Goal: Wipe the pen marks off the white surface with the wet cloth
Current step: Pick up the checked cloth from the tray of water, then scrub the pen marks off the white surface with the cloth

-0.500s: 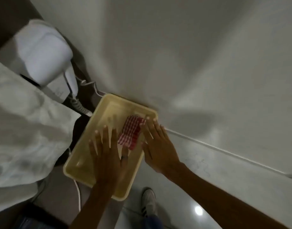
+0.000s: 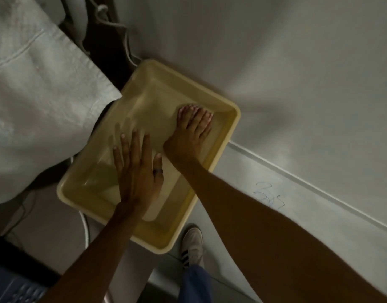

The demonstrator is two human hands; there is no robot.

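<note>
A shallow yellow tray (image 2: pixel 229 136) holding water rests against the white surface (image 2: pixel 297 84). My right hand (image 2: pixel 189 136) reaches into the tray's far right corner with its fingers curled down. The red-checked cloth lies under them, almost wholly hidden. My left hand (image 2: pixel 136 169) hovers flat over the tray's middle, fingers spread, a dark ring on the thumb, holding nothing. Blue pen scribbles (image 2: pixel 268 196) mark the white surface to the right of my right forearm, below a raised ridge.
A white sheet (image 2: pixel 35 95) hangs close to the tray's left side. Dark cords (image 2: pixel 105 29) run behind it at the top. A white cable (image 2: pixel 85 224) loops below the tray. My shoe (image 2: pixel 191 246) stands on the floor beneath.
My right hand has moved left into the tray and closed over the cloth, which lay in plain sight between my hands. The view has tilted down and closer.
</note>
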